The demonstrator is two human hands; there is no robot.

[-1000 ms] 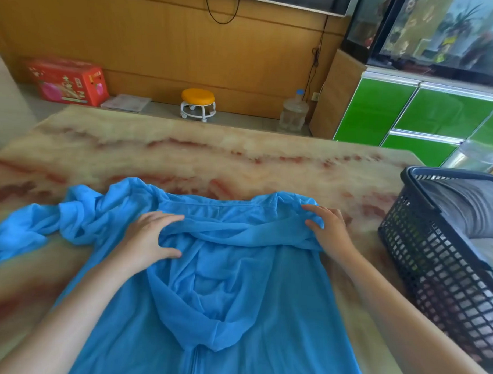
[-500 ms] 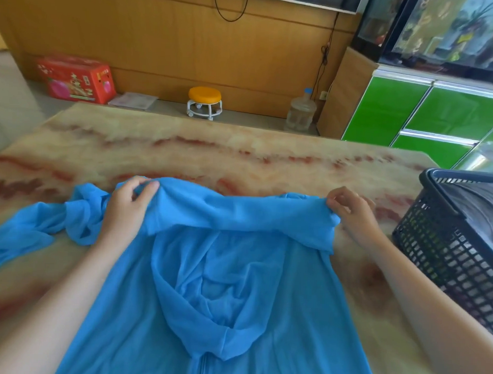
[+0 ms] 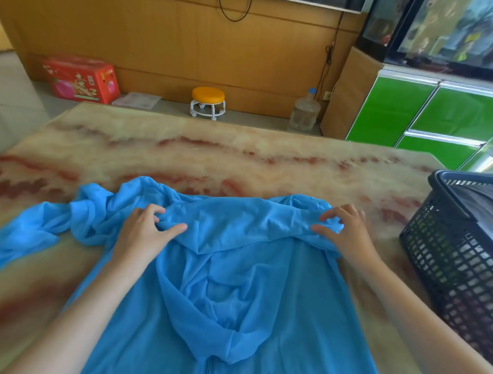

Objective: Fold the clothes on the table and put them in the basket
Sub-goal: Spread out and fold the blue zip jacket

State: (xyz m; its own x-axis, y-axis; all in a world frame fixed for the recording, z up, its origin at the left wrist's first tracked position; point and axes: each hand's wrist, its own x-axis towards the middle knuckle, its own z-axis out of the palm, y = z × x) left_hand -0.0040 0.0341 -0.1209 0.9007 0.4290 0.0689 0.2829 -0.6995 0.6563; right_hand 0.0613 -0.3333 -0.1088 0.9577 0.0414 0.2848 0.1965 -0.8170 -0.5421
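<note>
Left hand (image 3: 139, 233) down on the jacket (image 3: 305, 314), thumb and curled fingers pinching a ridge of blue cloth near the left shoulder. Off to its left, bunched sleeve (image 3: 28, 235) trailing flat across the table (image 3: 213, 157) toward the near-left edge. Between the hands, top edge of the jacket gathered into a loose roll. Below that, hood (image 3: 221, 312) lying open on the body, tip pointing at the zip (image 3: 207, 370) at the bottom of the view. Right hand (image 3: 347, 235) at the right shoulder, thumb and bent fingertips nipping the cloth in the same way. Jacket spread zip side up on the near part of the table, just ahead of the person. Further right, dark lattice basket (image 3: 446, 263) at the table's right end, apart from the jacket, grey cloth (image 3: 485, 206) inside. Beyond the table, on the floor along a wooden wall: red box (image 3: 81, 80), paper (image 3: 138, 100), low stool (image 3: 208, 101) with orange seat, clear bottle (image 3: 304, 112) with blue cap, then green cabinet (image 3: 410, 114) at far right.
</note>
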